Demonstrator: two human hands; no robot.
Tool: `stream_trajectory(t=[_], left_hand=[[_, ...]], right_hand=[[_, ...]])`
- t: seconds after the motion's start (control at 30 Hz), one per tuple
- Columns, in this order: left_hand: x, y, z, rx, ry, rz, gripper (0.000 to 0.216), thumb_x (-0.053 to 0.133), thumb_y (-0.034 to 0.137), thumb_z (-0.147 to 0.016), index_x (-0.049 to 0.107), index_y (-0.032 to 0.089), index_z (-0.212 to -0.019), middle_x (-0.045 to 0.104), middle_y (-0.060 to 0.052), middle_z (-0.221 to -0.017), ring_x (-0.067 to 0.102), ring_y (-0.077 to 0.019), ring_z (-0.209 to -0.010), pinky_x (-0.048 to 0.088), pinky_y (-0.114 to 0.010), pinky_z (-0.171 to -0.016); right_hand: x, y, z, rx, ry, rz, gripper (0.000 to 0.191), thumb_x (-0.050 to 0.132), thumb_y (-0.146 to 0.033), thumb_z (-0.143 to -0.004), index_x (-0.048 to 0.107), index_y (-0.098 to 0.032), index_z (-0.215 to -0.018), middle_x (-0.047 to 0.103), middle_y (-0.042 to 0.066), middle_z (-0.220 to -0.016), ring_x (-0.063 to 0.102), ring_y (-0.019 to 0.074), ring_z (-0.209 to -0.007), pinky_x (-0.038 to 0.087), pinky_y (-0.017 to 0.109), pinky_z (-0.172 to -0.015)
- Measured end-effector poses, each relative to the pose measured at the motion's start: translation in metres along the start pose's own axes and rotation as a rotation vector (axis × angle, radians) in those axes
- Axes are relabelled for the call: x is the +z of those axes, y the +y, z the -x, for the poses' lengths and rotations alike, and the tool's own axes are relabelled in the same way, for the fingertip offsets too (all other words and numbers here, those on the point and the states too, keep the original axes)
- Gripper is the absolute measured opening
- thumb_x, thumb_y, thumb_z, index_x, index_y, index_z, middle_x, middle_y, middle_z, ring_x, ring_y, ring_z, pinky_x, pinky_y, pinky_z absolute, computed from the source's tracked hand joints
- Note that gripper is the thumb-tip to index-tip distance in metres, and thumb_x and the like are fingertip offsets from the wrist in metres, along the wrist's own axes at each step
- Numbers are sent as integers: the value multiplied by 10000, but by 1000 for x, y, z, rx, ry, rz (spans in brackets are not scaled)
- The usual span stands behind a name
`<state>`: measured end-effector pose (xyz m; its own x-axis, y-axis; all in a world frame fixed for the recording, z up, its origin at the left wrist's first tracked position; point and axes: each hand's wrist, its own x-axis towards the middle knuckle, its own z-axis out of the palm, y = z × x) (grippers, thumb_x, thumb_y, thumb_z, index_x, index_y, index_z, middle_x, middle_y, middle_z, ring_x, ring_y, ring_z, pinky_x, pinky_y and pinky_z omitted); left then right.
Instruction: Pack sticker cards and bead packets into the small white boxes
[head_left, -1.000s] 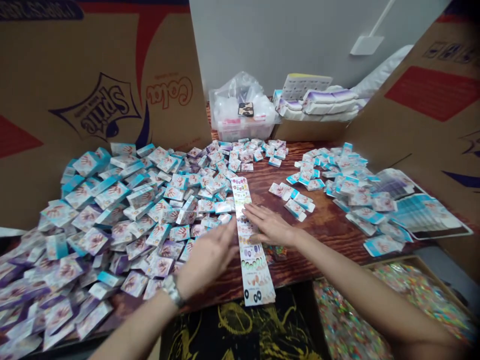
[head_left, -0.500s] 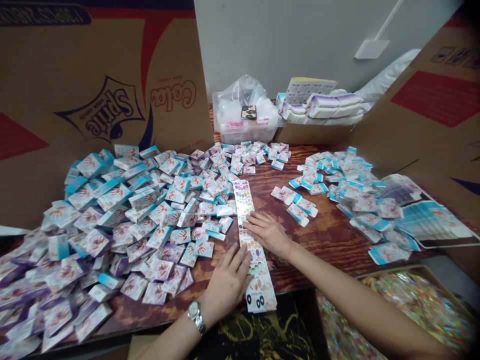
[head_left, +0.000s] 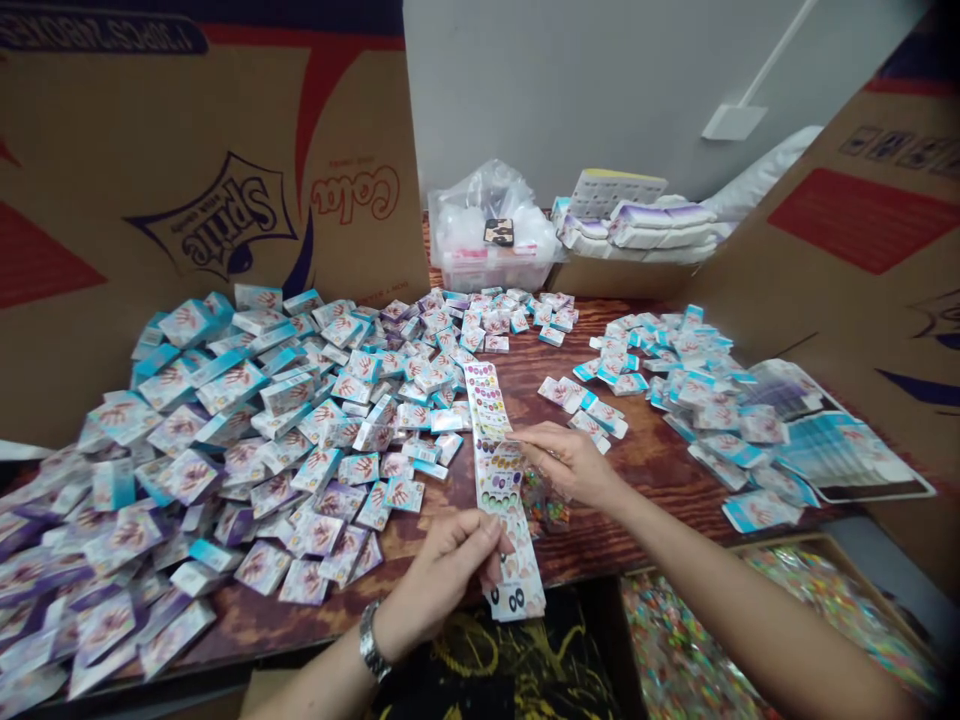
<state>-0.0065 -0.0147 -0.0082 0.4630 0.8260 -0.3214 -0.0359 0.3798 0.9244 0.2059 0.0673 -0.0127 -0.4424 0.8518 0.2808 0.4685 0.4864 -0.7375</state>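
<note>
A long printed paper strip (head_left: 501, 480) with rows of small coloured nail-shaped pictures lies lengthwise in front of me, its near end past the table edge. My left hand (head_left: 459, 560), wearing a metal watch, grips the left edge of the strip near its lower part, thumb on top. My right hand (head_left: 570, 462) pinches the strip's right edge about halfway up. Small clear packets with coloured bits (head_left: 551, 500) lie beneath and beside my right hand. To the left, a big heap of small white, blue and purple boxes (head_left: 300, 440) reaches close to the strip.
Flattened small cartons (head_left: 705, 390) are piled at right, beside stacked printed sheets (head_left: 847, 430). Large cardboard boxes (head_left: 225, 130) stand at both sides. A plastic tub with a bag (head_left: 491, 265) is at the back. An open carton of colourful packets (head_left: 750, 630) sits low at right.
Both hands were lying flat on the strip. Now my left hand has closed on its left edge and my right hand has shifted right and pinches its right edge.
</note>
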Motion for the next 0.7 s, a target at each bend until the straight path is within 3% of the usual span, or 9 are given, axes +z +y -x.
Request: stream_trajectory(t=[0.1, 0.17, 0.23, 0.37, 0.57, 0.7], left_hand=[[-5, 2, -9, 181, 296, -254, 292, 484, 430, -870, 604, 165, -844, 597, -28, -715, 531, -131, -632, 410, -245, -600], [-10, 3, -19, 292, 405, -463, 248, 536, 390, -842, 613, 181, -950, 620, -59, -885, 556, -165, -769, 426, -279, -689], [-15, 3, -31, 326, 354, -569, 226, 543, 371, -835, 631, 187, -932, 619, -56, -891, 546, -174, -790, 416, -291, -716], [-17, -7, -53, 278, 263, -538, 325, 468, 390, -867, 602, 168, -671, 551, 3, -617, 474, -128, -587, 367, -242, -575], [-15, -26, -66, 226, 316, -490, 357, 537, 471, -804, 520, 164, -622, 521, 24, -575, 445, -102, -519, 357, -215, -509], [-16, -29, -64, 216, 348, -583, 418, 452, 460, -856, 500, 175, -555, 458, 28, -524, 429, -116, -507, 334, -237, -521]], right_hand=[[-3, -3, -2, 38, -28, -74, 258, 489, -259, -922, 640, -279, -1130, 698, 22, -1038, 646, 151, -937, 526, 318, -811], [-4, -4, -3, 35, -35, -108, 262, 485, -263, -925, 634, -270, -1141, 688, 27, -1073, 636, 150, -980, 516, 323, -848], [-3, -4, -4, 11, -38, -95, 263, 490, -263, -922, 636, -262, -1141, 686, 34, -1080, 627, 156, -1004, 509, 338, -868], [1, -4, -6, -8, -47, -50, 257, 499, -266, -916, 647, -254, -1125, 685, 42, -1084, 619, 170, -1024, 497, 355, -891], [6, 11, -8, 3, -65, -34, 258, 487, -284, -918, 661, -232, -1102, 688, 51, -1067, 621, 178, -1020, 497, 340, -884], [-2, 18, -16, 35, -48, -17, 253, 475, -292, -923, 671, -225, -1068, 700, 50, -1029, 640, 179, -968, 503, 337, -856]])
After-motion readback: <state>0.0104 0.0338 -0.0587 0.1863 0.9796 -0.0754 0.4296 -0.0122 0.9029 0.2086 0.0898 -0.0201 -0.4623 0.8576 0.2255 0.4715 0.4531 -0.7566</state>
